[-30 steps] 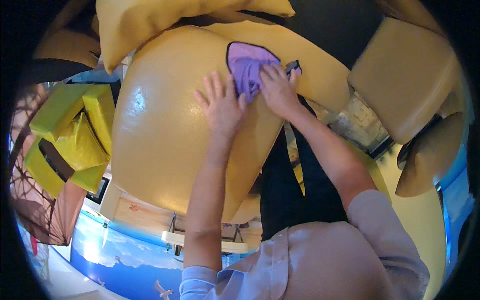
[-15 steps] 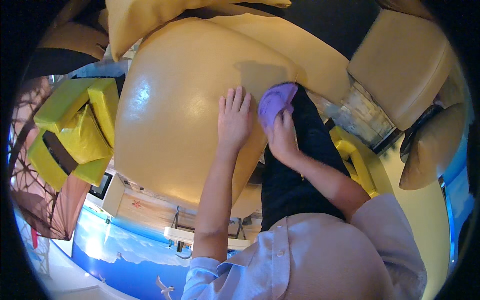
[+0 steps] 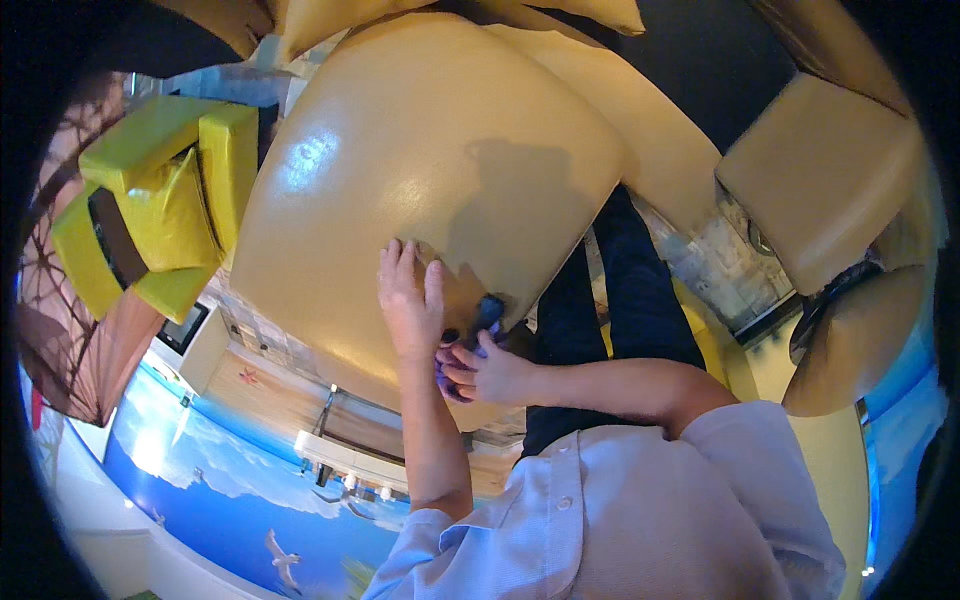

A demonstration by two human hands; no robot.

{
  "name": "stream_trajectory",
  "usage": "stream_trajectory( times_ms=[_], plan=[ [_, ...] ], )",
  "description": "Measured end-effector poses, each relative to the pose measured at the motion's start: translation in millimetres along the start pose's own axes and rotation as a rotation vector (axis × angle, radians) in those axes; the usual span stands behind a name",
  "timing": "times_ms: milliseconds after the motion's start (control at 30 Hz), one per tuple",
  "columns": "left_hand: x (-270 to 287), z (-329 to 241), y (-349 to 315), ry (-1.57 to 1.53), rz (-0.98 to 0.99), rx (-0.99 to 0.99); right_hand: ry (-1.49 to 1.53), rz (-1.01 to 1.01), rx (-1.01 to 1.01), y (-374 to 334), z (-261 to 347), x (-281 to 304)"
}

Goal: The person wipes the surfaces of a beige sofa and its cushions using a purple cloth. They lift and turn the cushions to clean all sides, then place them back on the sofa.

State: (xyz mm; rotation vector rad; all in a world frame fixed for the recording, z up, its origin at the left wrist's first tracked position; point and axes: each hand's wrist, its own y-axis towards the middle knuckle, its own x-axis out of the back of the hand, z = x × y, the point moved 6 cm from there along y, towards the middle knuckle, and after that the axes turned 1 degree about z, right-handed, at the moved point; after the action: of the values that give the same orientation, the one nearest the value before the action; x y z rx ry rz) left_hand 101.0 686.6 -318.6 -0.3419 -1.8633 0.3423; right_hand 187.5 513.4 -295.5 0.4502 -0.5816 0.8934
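Note:
My left hand point(image 3: 408, 305) is open over the tan padded seat point(image 3: 360, 230), its fingers stretched out; whether it presses on the surface I cannot tell. Close beside it, my right hand point(image 3: 492, 372) is closed round a crumpled purple cloth point(image 3: 450, 380), most of which is hidden by the fingers. A small dark object point(image 3: 489, 311) with a rounded end sticks up by the right thumb; its kind does not show. The seat has a smooth, leather-like cover that shines on its left side.
A yellow armchair point(image 3: 160, 200) stands at the left. Tan cushions point(image 3: 850, 340) and another tan seat point(image 3: 820, 180) are at the right. Behind my left forearm is a white shelf-like piece point(image 3: 350, 460), in front of a blue sky mural with seagulls.
My right hand has moved left and nearer my body with the purple cloth, which is now bunched up. My left hand has come nearer and slightly left. A dark object now shows beside the right hand.

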Motion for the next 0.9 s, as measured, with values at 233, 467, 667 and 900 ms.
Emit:
stream_trajectory(
  times_ms=[233, 467, 667, 900],
  plan=[
    [7.5, 25.8, -3.6, -0.01, -0.01, 0.097, 0.07, -0.191, 0.05, -25.4, -61.3, 18.7],
    [-16.8, 9.4, -20.5, 0.218, 0.014, 0.142, -0.179, -0.091, -0.592, -101.1, -230.9, 69.2],
    [-41.6, -37.0, -36.6, 0.236, 0.185, 0.167, -0.178, -0.34, -1.126, -68.4, -358.1, 88.5],
    [-78.5, -69.7, -95.6, 0.057, 0.285, 0.063, -0.197, -0.324, -0.681, 88.1, -279.5, 86.5]
  ],
)
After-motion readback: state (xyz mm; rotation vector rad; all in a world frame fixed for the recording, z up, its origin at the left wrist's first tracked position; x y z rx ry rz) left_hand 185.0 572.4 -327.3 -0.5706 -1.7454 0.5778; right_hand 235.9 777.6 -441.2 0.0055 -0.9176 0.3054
